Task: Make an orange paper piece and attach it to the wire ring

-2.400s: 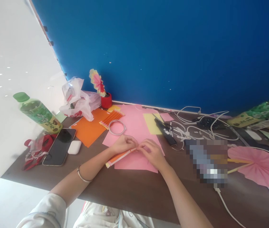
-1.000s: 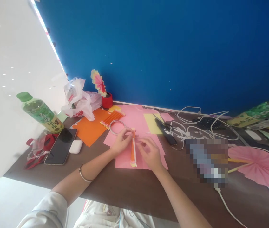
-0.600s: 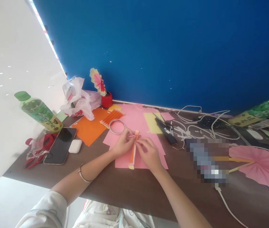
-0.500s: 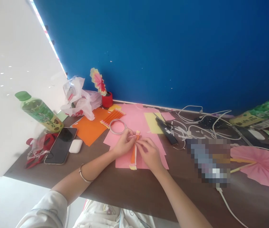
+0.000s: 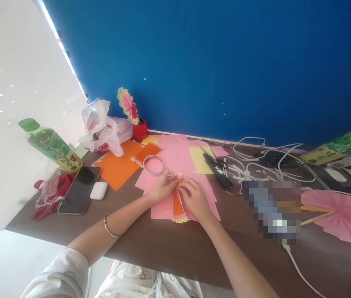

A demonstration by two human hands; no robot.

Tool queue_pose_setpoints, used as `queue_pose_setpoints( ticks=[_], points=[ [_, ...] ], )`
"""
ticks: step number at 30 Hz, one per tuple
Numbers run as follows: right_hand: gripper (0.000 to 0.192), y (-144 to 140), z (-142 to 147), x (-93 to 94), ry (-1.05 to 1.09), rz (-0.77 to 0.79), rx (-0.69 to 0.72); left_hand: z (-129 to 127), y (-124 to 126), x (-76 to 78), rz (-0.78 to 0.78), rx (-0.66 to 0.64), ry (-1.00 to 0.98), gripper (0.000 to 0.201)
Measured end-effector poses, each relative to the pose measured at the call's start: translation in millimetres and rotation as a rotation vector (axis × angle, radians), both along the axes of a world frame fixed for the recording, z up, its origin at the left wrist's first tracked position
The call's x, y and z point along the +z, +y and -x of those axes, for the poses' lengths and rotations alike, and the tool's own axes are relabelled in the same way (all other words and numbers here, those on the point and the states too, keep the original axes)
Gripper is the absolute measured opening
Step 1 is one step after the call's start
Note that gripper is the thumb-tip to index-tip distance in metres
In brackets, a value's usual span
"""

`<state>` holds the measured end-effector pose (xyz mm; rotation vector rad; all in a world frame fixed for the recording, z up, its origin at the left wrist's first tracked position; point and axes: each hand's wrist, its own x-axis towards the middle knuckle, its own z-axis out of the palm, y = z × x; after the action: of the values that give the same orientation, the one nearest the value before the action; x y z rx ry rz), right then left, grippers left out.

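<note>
Orange pleated paper fan (image 5: 179,208) at frame centre, folded and half spread; my left hand (image 5: 162,190) and right hand (image 5: 194,199) together pinch its top; lower pleats not yet fully opened.

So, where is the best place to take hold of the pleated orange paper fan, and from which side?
Probably the pinched top end of the pleated orange paper fan, where both hands meet. Its pleats are gathered there and spread toward the near end. Come from above, fingers on either flat side.

Middle of pleated orange paper fan (image 5: 178,209) hidden under pinching fingers, pixelated patch (image 5: 275,211) masking something on worktop (image 5: 169,248), pink paper fan (image 5: 340,217) cut by right edge, green packet (image 5: 343,149) likewise, bottle (image 5: 51,147) label unreadable
</note>
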<state>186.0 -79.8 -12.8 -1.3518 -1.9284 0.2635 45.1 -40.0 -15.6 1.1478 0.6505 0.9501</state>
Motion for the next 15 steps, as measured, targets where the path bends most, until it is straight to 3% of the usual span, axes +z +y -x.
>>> queue_pose_setpoints(
  ticks=[6, 15],
  points=[
    [0.015, -0.1, 0.2, 0.6, -0.027, -0.007, 0.003, -1.4, 1.0, 0.3, 0.036, 0.000, -0.061, 0.039],
    [0.017, 0.9, -2.7, -3.5, 0.004, 0.021, 0.021, 0.7, 1.4, 1.7, 0.015, 0.002, 0.009, 0.033]
  ],
)
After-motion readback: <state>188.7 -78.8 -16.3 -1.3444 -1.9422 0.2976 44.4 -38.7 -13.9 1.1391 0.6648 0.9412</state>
